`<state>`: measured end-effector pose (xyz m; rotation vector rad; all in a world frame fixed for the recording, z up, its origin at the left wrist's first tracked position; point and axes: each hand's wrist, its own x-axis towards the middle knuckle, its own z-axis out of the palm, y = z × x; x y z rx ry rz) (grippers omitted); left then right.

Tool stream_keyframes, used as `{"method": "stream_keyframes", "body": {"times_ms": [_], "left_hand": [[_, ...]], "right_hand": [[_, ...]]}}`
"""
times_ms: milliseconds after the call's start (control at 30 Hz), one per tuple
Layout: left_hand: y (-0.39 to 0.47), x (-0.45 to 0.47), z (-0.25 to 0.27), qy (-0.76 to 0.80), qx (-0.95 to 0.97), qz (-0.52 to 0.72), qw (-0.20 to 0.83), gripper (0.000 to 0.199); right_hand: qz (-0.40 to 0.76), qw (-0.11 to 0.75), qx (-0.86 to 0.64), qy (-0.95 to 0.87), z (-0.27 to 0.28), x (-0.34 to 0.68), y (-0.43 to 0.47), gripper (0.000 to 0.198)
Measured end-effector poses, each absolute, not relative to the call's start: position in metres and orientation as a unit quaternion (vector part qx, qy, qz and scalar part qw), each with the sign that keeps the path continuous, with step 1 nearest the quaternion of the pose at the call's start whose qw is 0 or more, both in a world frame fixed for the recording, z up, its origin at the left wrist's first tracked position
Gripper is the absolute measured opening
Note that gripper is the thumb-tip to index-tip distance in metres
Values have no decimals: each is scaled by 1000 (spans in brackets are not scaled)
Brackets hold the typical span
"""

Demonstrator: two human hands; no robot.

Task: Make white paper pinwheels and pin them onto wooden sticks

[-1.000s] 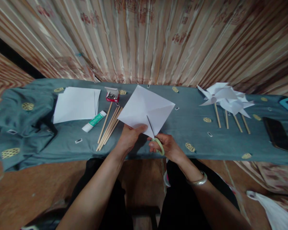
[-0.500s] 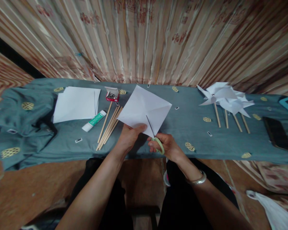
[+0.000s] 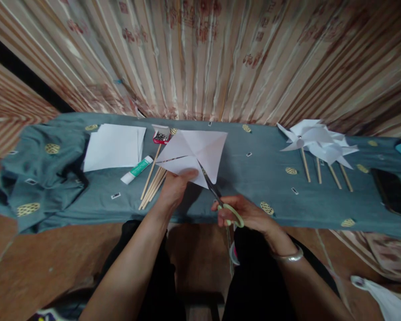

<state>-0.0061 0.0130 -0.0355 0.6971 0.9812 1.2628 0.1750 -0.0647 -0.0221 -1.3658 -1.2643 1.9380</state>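
A white square of paper (image 3: pixel 209 145) with crease lines is pinched at its near edge by my left hand (image 3: pixel 177 185), thumb on top. One slit runs inward from its left corner, and another cut opens at the near right corner. In my right hand (image 3: pixel 237 211) is a pair of scissors (image 3: pixel 215 191) with light green handles. Their dark blades lie along the near right cut, tips toward the middle of the sheet. Beside the paper's left corner, several wooden sticks (image 3: pixel 150 191) lie partly under it.
Left on the cloth-covered table (image 3: pixel 247 178) are a stack of white paper (image 3: pixel 113 145), a glue tube (image 3: pixel 137 169) and a small red box of metal pins (image 3: pixel 161 136). Paper pinwheels (image 3: pixel 321 140) on sticks and a dark phone (image 3: pixel 392 191) lie right. A curtain (image 3: pixel 200 67) hangs behind.
The paper has turned clockwise in my left hand, bringing the left slit into view. The scissors have drawn back slightly toward the lower right, with more of the blades showing.
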Motion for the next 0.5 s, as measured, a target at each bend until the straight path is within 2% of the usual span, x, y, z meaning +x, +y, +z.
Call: {"method": "stream_keyframes", "body": {"times_ms": [67,167,233,367,433,500], "left_hand": [[16,-12,-35,438,305,568,626,48],[17,-20,-35,446,325,574,605,46],[13,-22,-35,461,348,557,597,44],[2,-19,-36,504,395,480,599,33],[-3,-15,-39,504,422,437,614,25],[-7,-11,-41,491,447,400,632,21]], "right_hand": [[710,195,-499,-457,-20,189,-68,42],[686,211,-532,-449,-25,210,-68,40],[615,291,-583,-444,-30,220,-65,42],[415,513,-643,-390,-32,229,-52,46],[376,552,-632,-394,-28,230,-45,46],[388,543,-623,-409,-24,229,-40,45]]}}
